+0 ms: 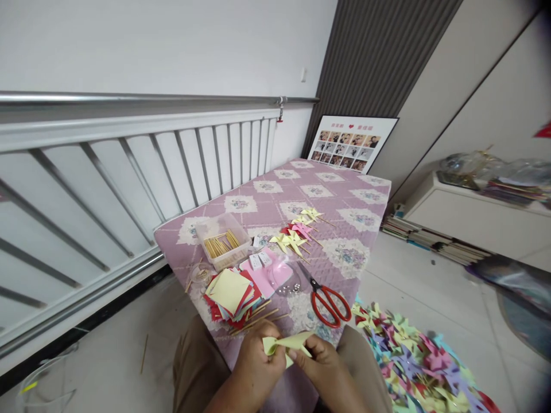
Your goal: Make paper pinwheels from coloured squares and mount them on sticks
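Yellow paper point(287, 343), folded to a point, sits pinched between both hands at the near edge of the mat point(344, 201). The left hand point(258, 358) grasps its left end with thumb and fingers closed on the fold; the right hand point(321, 358) grips the right end the same way, fingertips curled over the sheet. Both hands are low over the lap, touching the paper and nearly meeting each other.

Just beyond the left hand lies a fanned stack of squares point(232, 293), yellow on top with red and blue beneath; the count cannot be told. Loose sticks point(258, 318) lie between that stack and the left hand, about four of them.

Farther out from the left hand stands one clear tray point(202, 232) holding a bundle of wooden sticks, too many to count. Beside it, nearer the hand, is one small round clear dish point(200, 274); its contents cannot be made out.

Ahead of the right hand lie one pair of red-handled scissors point(328, 301). Beyond them, a cluster of finished pinwheels point(297, 229) in yellow and pink, roughly five. On the floor to the right of the right hand spreads a large heap of pinwheels point(413, 361) in many colours, uncountable.
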Tool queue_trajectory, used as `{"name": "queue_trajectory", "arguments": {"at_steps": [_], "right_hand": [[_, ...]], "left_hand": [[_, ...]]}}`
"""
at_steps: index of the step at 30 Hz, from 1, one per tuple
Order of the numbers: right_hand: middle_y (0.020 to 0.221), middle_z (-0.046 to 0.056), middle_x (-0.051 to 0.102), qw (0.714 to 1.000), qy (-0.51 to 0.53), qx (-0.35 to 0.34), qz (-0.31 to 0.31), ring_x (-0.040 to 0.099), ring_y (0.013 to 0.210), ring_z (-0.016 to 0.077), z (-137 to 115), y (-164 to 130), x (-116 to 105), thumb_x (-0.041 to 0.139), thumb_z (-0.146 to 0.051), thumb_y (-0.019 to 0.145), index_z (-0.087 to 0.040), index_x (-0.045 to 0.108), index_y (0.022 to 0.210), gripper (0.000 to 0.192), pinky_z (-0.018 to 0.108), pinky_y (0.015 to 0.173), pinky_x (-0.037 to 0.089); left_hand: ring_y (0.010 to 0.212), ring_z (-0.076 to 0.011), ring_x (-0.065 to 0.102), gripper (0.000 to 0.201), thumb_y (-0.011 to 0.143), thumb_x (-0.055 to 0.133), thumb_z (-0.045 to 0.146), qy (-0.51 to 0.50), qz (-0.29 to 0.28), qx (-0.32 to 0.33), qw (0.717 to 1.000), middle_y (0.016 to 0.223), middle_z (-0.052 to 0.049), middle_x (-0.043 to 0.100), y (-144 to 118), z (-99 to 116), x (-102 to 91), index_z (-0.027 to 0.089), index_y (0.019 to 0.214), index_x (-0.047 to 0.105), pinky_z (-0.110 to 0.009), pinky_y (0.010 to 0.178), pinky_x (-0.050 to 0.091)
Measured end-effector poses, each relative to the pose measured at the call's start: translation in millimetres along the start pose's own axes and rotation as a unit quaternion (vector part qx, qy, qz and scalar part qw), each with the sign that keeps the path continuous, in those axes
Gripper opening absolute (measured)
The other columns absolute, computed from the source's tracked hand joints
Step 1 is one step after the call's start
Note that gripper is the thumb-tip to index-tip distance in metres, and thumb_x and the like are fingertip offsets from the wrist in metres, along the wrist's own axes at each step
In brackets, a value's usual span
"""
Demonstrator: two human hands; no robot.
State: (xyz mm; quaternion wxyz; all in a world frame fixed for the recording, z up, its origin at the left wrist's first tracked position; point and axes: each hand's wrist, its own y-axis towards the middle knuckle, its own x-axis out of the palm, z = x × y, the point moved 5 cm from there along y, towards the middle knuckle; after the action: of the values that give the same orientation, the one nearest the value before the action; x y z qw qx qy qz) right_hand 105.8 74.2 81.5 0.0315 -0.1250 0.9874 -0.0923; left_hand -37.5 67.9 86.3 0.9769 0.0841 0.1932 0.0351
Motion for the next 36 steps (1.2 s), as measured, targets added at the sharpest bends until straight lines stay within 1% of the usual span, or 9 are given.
{"name": "queue_trajectory", "arguments": {"at_steps": [6, 10, 14, 20, 27, 29, 31, 33, 36], "right_hand": [[0.069, 0.001, 0.070, 0.998, 0.053, 0.029, -0.024, 0.057, 0.067, 0.0182, 7, 0, 4, 0.078, -0.057, 0.064, -0.018, 0.071, 0.071, 0.040, 0.028, 0.068, 0.046], [0.069, 0.001, 0.070, 0.994, 0.091, 0.056, -0.022, 0.058, 0.067, 0.0183, 15, -3, 5, 0.080, -0.055, 0.063, -0.018, 0.072, 0.074, 0.040, 0.028, 0.069, 0.045], [0.071, 0.002, 0.071, 0.993, 0.097, 0.061, -0.022, 0.058, 0.070, 0.0189, 18, -5, 6, 0.080, -0.054, 0.064, -0.017, 0.074, 0.075, 0.039, 0.028, 0.071, 0.044], [0.072, 0.002, 0.072, 0.993, 0.104, 0.057, -0.027, 0.058, 0.072, 0.0188, 16, -3, 7, 0.079, -0.057, 0.064, -0.019, 0.074, 0.075, 0.041, 0.027, 0.073, 0.044], [0.073, 0.003, 0.071, 0.992, 0.107, 0.053, -0.033, 0.059, 0.073, 0.0198, 22, -1, 5, 0.079, -0.057, 0.064, -0.019, 0.074, 0.077, 0.041, 0.029, 0.072, 0.046], [0.073, 0.002, 0.071, 0.992, 0.108, 0.055, -0.033, 0.059, 0.072, 0.0194, 24, -2, 4, 0.079, -0.056, 0.064, -0.018, 0.074, 0.077, 0.040, 0.028, 0.071, 0.045], [0.072, 0.002, 0.070, 0.992, 0.109, 0.062, -0.036, 0.059, 0.072, 0.0195, 25, -3, 2, 0.079, -0.055, 0.065, -0.018, 0.073, 0.076, 0.040, 0.028, 0.071, 0.045], [0.070, 0.002, 0.070, 0.990, 0.111, 0.072, -0.039, 0.059, 0.071, 0.0198, 26, -5, 1, 0.079, -0.056, 0.065, -0.018, 0.072, 0.076, 0.040, 0.028, 0.071, 0.045], [0.069, 0.001, 0.070, 0.987, 0.128, 0.087, -0.044, 0.059, 0.069, 0.0190, 30, -8, 0, 0.080, -0.056, 0.063, -0.018, 0.072, 0.075, 0.041, 0.027, 0.069, 0.045]], "left_hand": [[0.066, -0.0166, 0.056, 0.016, 0.061, 0.050, 0.004, 0.035, -0.022, -0.041, 0.998, 0.066, 0.000, 0.056, -3, -6, 1.2, 0.020, 0.065, 0.049, -0.027, 0.064, 0.041], [0.067, -0.0164, 0.055, 0.015, 0.063, 0.050, 0.005, 0.035, -0.041, -0.047, 0.997, 0.067, 0.000, 0.055, -6, -9, 3.9, 0.020, 0.066, 0.049, -0.028, 0.065, 0.040], [0.067, -0.0159, 0.054, 0.016, 0.062, 0.050, 0.005, 0.029, -0.053, -0.047, 0.997, 0.068, 0.000, 0.054, -8, -7, 5.0, 0.020, 0.067, 0.047, -0.027, 0.065, 0.039], [0.068, -0.0168, 0.052, 0.013, 0.064, 0.049, 0.008, 0.058, -0.065, -0.065, 0.994, 0.069, -0.001, 0.053, -7, -4, 5.8, 0.020, 0.068, 0.047, -0.029, 0.066, 0.038], [0.070, -0.0183, 0.053, 0.014, 0.063, 0.049, 0.006, 0.109, -0.060, -0.035, 0.992, 0.072, -0.003, 0.054, -7, 0, 8.8, 0.020, 0.067, 0.047, -0.030, 0.066, 0.035], [0.070, -0.0179, 0.053, 0.014, 0.063, 0.050, 0.006, 0.095, -0.059, -0.052, 0.992, 0.071, -0.002, 0.055, -8, -1, 9.3, 0.020, 0.068, 0.048, -0.030, 0.066, 0.036], [0.066, -0.0168, 0.053, 0.013, 0.064, 0.051, 0.007, 0.069, -0.066, -0.090, 0.991, 0.068, -0.001, 0.054, -8, -4, 10.0, 0.019, 0.069, 0.051, -0.029, 0.064, 0.036], [0.063, -0.0156, 0.052, 0.011, 0.066, 0.053, 0.009, 0.043, -0.078, -0.128, 0.988, 0.066, 0.001, 0.054, -8, -8, 10.8, 0.019, 0.071, 0.053, -0.028, 0.060, 0.036], [0.059, -0.0142, 0.050, 0.009, 0.067, 0.054, 0.011, 0.014, -0.105, -0.165, 0.981, 0.064, 0.002, 0.053, -8, -11, 12.5, 0.018, 0.072, 0.054, -0.026, 0.057, 0.036]]}}
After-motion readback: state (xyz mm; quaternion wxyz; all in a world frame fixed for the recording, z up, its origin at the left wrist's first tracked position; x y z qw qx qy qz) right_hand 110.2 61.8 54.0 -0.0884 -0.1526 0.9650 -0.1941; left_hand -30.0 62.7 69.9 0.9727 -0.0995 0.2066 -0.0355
